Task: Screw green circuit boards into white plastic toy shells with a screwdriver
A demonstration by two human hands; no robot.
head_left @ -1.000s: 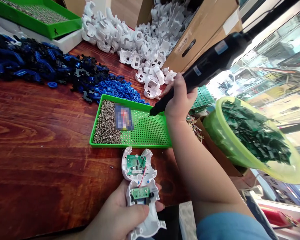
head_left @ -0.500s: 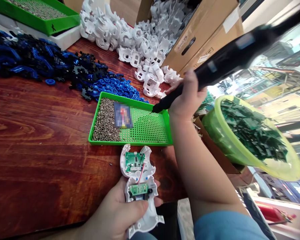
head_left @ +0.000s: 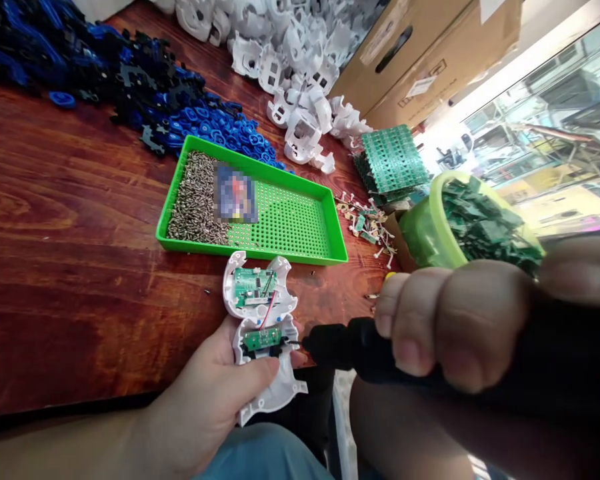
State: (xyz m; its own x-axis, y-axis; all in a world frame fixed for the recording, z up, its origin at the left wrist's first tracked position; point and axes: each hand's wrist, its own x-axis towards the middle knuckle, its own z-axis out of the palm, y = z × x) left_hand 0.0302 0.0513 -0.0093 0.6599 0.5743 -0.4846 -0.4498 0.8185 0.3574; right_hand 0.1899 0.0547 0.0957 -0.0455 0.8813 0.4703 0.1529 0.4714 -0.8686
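Note:
My left hand [head_left: 230, 380] is closed on an opened white plastic housing [head_left: 275, 390], its thumb lying across the lower half. A green circuit board [head_left: 253, 287] sits in the upper half, and a smaller green board [head_left: 263, 339] in the lower one; a red wire runs between the halves. My right hand [head_left: 460, 320] wraps round a black electric screwdriver [head_left: 350, 343], held nearly level. The screwdriver's tip is at the right end of the smaller board, by a dark round part; whether a screw is on it I cannot make out.
Behind the housing lies a green tray [head_left: 295, 257] with many small screws [head_left: 195, 200] and a blurred card. Blue and black parts [head_left: 180, 113] and white shells [head_left: 300, 87] are heaped beyond. Circuit panels [head_left: 395, 157], a yellow-green basin [head_left: 425, 233] and a cardboard box [head_left: 425, 60] stand at right.
My right hand has brought the screwdriver from over the green tray down and towards me, to the housing. My left hand still holds the housing. The view has shifted.

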